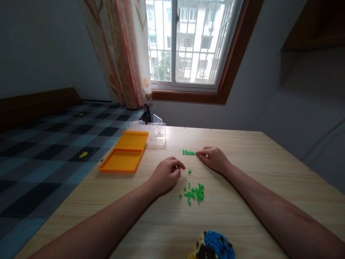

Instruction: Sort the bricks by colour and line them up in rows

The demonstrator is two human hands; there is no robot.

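1. Wooden table (258, 158) gave moving room right of the green pile (199, 193); its far edge lay well beyond.
2. Hands sat apart: left hand (167, 174) loosely curled, beyond and left of the pile; right hand (215, 158) with fingertips at the green row (183, 152), grip impossible to tell.
3. Green row, beyond the pile, risked skewing from a fingertip nudge.

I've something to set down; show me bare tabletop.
Bare: tabletop between the right forearm and its right edge; between the left forearm and the multicoloured clump. Crowded: around the scattered green pieces, and the green row at the right hand.
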